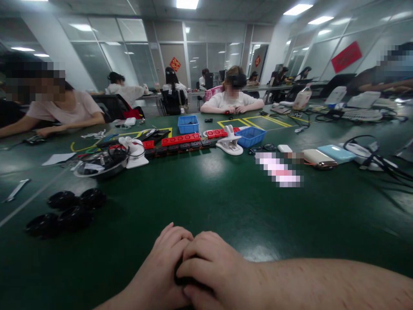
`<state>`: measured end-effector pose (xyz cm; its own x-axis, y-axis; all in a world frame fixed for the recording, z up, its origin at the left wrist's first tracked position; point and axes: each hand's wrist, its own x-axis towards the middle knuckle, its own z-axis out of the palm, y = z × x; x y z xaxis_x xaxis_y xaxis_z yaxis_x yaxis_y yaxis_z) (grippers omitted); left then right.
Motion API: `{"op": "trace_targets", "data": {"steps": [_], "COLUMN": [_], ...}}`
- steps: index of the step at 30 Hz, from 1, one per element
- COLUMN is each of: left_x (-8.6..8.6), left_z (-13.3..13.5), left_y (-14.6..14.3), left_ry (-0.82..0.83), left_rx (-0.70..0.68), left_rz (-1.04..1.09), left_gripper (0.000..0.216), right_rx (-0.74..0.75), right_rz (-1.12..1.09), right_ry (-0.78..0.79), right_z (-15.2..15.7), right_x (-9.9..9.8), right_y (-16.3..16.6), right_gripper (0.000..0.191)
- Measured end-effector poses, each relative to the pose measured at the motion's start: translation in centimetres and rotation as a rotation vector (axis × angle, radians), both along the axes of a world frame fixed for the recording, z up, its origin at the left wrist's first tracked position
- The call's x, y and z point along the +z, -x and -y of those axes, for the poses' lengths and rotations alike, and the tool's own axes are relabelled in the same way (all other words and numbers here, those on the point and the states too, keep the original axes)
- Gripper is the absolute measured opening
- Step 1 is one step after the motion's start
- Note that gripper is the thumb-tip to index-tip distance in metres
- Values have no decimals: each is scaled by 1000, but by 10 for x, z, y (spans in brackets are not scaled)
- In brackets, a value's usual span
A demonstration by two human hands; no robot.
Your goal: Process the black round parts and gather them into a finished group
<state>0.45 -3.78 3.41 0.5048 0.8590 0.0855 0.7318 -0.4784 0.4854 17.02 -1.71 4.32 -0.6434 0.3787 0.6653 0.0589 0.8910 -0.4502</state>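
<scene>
At the bottom middle, my left hand (164, 262) and my right hand (213, 262) are pressed together just above the green table (206, 202). Both have curled fingers and close around a black part (179, 273). Only a dark sliver of it shows between the hands, so its kind and shape stay hidden. The right hand's fingers lie over the left hand's. Several round black parts (75, 217), like small wheels with hollow centres, stand in a group on the table to the left of my hands.
Beyond lie a spanner (16, 190), a metal bowl (103, 165) of parts, red power strips (180, 139), a white clip-on lamp (229, 142) and blue bins (251, 137). Cables and a power bank (319, 158) are at right. Co-workers sit around the table, one opposite (234, 101).
</scene>
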Motion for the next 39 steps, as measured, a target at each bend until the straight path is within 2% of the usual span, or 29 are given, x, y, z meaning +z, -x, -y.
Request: {"op": "trace_targets", "data": {"steps": [3,8,12,15,18,20,22,25,28,31,33,36,39], "left_x": [7,13,16,13,4,-4,-8,-7,1,10,15,21,27], "left_z": [-6,-15,-15,-11,-5,-1,3,5,1,-6,-10,-15,-17], "left_y": [4,15,17,16,14,11,9,4,1,3,7,12,15], "left_ry": [59,163,189,164,78,-3,-53,-31,18,70,118,187,207], "left_rx": [-76,-258,-294,-272,-218,-140,-72,-34,-32,-82,-172,-287,-317], "left_rz": [2,-79,-84,-51,-30,-24,-36,-62,-61,-44,-37,-47,-55], "left_gripper": [26,33,45,65,76,69,52,33,31,29,26,28,33], "right_rx": [54,220,273,240,108,16,-50,-80,-60,-11,55,206,314], "right_rz": [-23,57,146,147,51,57,137,290,316,226,178,190,230], "right_ry": [-10,-47,-43,-21,19,47,72,97,99,80,35,-52,-81], "right_z": [-2,-5,-6,-4,-2,0,1,2,2,0,-2,-5,-6], "right_x": [0,-4,-5,-2,0,0,-2,-3,-2,-2,-3,-5,-6], "right_y": [1,-1,-2,-3,-4,-4,-4,-3,-3,-3,-3,-2,-2], "right_gripper": [19,26,24,17,20,33,40,33,23,16,13,14,16]}}
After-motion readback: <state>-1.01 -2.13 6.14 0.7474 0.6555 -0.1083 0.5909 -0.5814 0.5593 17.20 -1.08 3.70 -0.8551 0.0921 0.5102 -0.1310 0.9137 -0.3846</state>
